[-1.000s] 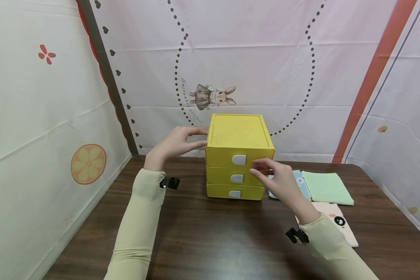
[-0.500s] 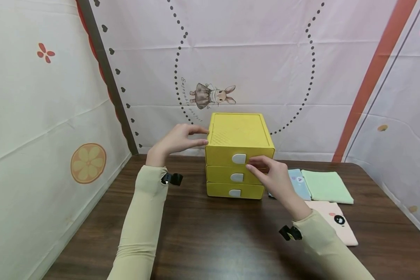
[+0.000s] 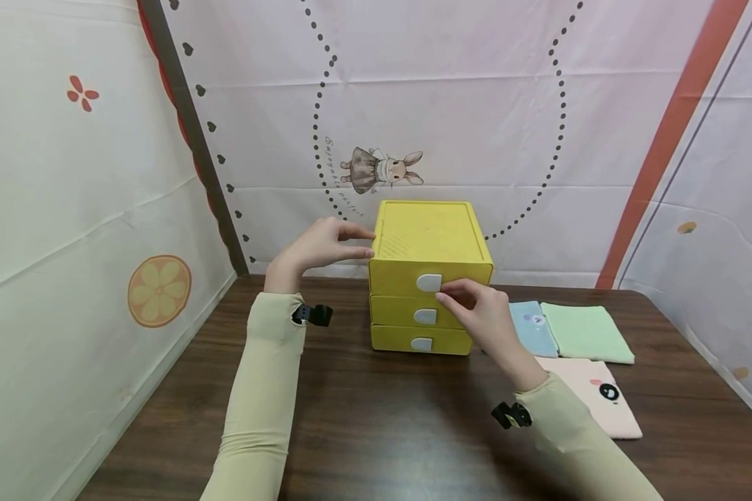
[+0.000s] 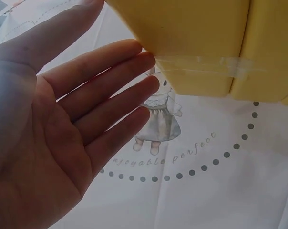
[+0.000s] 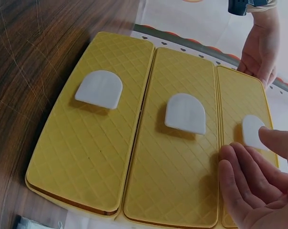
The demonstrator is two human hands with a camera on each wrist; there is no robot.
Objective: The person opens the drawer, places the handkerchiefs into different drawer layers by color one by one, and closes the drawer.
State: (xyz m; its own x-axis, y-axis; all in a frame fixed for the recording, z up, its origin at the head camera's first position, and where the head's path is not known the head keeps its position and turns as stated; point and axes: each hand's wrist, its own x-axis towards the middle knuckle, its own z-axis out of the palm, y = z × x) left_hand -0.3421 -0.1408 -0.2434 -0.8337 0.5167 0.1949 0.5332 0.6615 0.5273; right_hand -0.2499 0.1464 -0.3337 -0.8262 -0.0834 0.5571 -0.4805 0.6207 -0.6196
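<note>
A yellow three-drawer box (image 3: pixel 432 233) stands on the table with all its drawers closed, each with a white pull tab. My left hand (image 3: pixel 316 245) is at the box's upper left edge. In the left wrist view its fingers (image 4: pixel 110 78) are straight, with the tips at the yellow side wall. My right hand (image 3: pixel 485 313) is at the top drawer's white handle (image 3: pixel 429 282). In the right wrist view the thumb (image 5: pixel 277 140) overlaps that handle (image 5: pixel 251 131), with the other fingers close beside it at the drawer front; a firm pinch is not visible.
Right of the box lie folded cloths: a blue one (image 3: pixel 531 330), a green one (image 3: pixel 585 332) and a pink one (image 3: pixel 601 403), partly behind the right arm. Printed fabric (image 3: pixel 451 104) hangs behind the dark wooden table (image 3: pixel 376 424).
My right hand has moved left along the drawer front, up to the top handle. The left hand has stayed at the box's left edge. Box and cloths have not moved.
</note>
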